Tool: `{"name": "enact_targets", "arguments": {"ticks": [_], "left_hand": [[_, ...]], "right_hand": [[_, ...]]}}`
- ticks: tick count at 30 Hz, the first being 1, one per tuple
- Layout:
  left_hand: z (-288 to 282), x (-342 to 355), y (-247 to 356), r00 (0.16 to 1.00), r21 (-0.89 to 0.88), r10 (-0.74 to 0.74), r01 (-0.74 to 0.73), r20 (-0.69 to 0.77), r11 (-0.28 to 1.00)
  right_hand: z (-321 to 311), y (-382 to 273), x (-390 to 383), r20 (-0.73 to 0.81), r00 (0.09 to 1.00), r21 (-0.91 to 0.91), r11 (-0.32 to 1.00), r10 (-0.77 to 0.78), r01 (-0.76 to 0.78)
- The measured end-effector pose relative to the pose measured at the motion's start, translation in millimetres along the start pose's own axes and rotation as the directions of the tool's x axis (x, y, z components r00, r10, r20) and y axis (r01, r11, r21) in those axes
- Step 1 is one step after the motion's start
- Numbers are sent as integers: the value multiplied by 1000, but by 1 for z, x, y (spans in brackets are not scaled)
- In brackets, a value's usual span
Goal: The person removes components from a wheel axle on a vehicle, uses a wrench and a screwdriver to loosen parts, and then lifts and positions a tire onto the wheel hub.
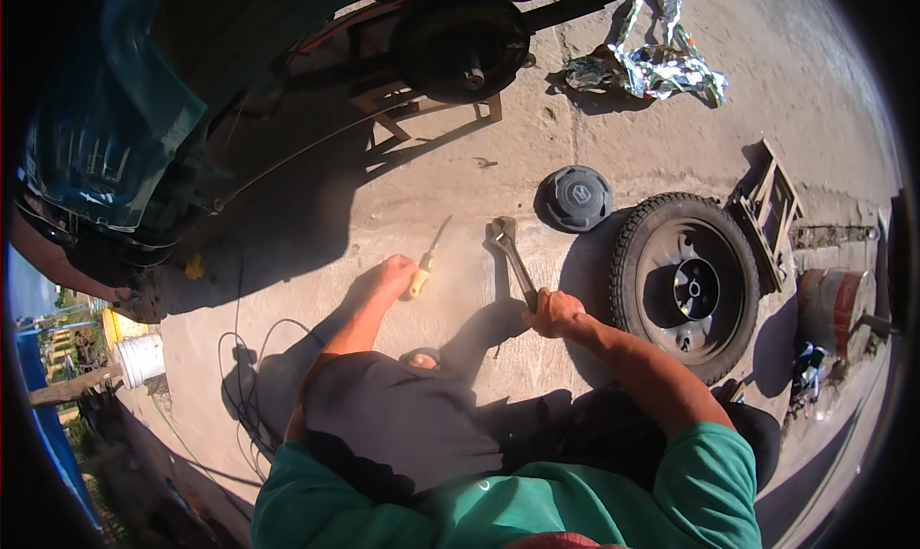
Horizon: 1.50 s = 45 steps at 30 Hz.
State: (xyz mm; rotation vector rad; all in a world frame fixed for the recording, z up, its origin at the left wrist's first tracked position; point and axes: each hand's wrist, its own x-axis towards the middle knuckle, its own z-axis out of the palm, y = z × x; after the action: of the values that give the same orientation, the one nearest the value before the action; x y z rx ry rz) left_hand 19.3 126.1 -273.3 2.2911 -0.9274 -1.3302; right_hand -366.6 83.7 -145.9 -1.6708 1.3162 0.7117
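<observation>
My left hand (393, 273) is closed, its fingertips at the yellow handle of a screwdriver (421, 277) that points up and away, low over the concrete. In my right hand (554, 312), the fingers wrap round the lower end of an adjustable wrench (517, 260); its jaw head points away from me. A pale dusty haze hangs between the two tools. Beyond the wrench, to the right, a round dark hub cap (579, 198) lies on the ground. A tyre on a steel wheel (628, 271) lies flat beside my right forearm.
At upper left stands a green vehicle body (91, 156), with a dark brake drum (460, 46) over a metal stand (388, 127). Crumpled foil (661, 70) lies far right. A wooden frame (770, 199), a drum-like container (832, 309), a black cable (247, 396) and a white bucket (142, 359) are around me.
</observation>
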Motion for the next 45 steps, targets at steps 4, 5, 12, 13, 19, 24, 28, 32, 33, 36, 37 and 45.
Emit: {"name": "enact_targets", "arguments": {"ticks": [4, 5, 12, 13, 19, 24, 28, 32, 33, 36, 37, 45], "left_hand": [[6, 4, -1, 999, -18, -22, 22, 31, 1000], [4, 6, -8, 999, -12, -25, 25, 30, 1000], [6, 17, -17, 999, -102, -16, 19, 33, 995], [7, 17, -15, 999, -97, -12, 15, 38, 995], [-2, 13, -19, 1000, -87, 5, -4, 6, 996], [7, 7, -1, 999, -42, -4, 5, 33, 999], [-8, 9, -16, 1000, -45, 4, -4, -7, 999], [0, 10, -12, 999, -42, -24, 25, 38, 999], [-5, 13, -16, 1000, -22, 11, -10, 16, 1000], [14, 17, -4, 995, 18, 62, -64, 72, 998], [21, 17, 2, 995, 23, 62, -64, 84, 998], [5, 13, -4, 999, 57, 20, -21, 25, 998]], "right_hand": [[0, 0, -12, -22, 1000, 23, 1000, 15, -14], [-7, -4, -17, -5, 999, -6, 999, -34, 34], [2, 2, -7, 131, 988, -125, 987, -86, 103], [4, 3, -7, 131, 988, -121, 988, -82, 98], [16, 5, 19, 72, 971, -51, 971, -228, 232], [18, 21, 42, 23, 977, 54, 976, -211, 210], [12, 5, 48, -20, 991, 82, 988, -131, 132], [23, 31, 70, 49, 948, 221, 929, -316, 298], [30, 36, 87, 25, 900, 340, 850, -436, 402], [60, 73, 124, -74, 790, 596, 608, -608, 524], [65, 82, 127, -103, 764, 640, 546, -636, 541], [17, 23, 92, -233, 492, -50, 515, -839, 856]]}}
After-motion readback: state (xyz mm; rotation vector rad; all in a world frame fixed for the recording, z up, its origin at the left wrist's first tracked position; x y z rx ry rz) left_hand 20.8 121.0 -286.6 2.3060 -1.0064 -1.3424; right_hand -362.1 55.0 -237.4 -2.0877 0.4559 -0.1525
